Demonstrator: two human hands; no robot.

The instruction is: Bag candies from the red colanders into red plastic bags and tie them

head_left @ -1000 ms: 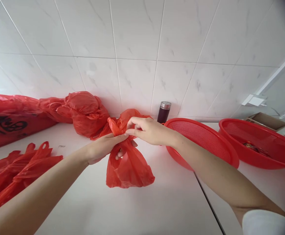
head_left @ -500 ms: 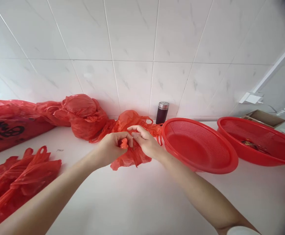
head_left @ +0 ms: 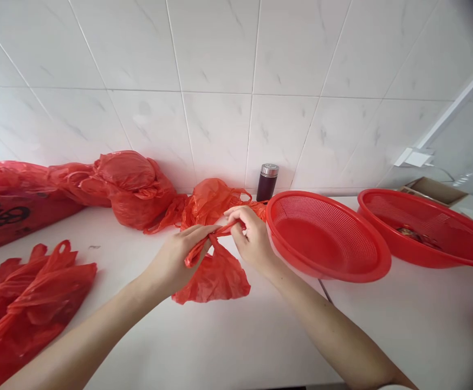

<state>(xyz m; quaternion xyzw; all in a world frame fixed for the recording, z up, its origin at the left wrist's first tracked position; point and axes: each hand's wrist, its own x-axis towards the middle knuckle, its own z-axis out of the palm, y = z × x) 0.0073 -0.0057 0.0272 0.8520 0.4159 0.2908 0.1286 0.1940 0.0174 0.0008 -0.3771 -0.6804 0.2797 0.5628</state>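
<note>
Between my hands is a thin red plastic bag (head_left: 220, 279), its gathered neck twisted together and its body hanging just above the white table. My left hand (head_left: 181, 254) is closed around the gathered part on the left. With thumb and fingers, my right hand (head_left: 250, 235) pinches a strand of the same bag and draws it out to the right. What the bag holds, if anything, cannot be made out. Behind my hands, another crumpled red bag (head_left: 209, 197) lies by the wall.
Red plastic bags (head_left: 37, 303) lie at the left; stuffed red bags (head_left: 138, 189) line the wall. A dark flask (head_left: 266, 184) stands behind a red colander (head_left: 329, 238). Farther right is a second red basin (head_left: 455, 233) with small dark items inside, near a cardboard box (head_left: 435, 190).
My hands have moved slightly apart, pulling a strand of the bag taut to the right. The bag's body now hangs lower and nearer to me, apart from the crumpled bag behind.
</note>
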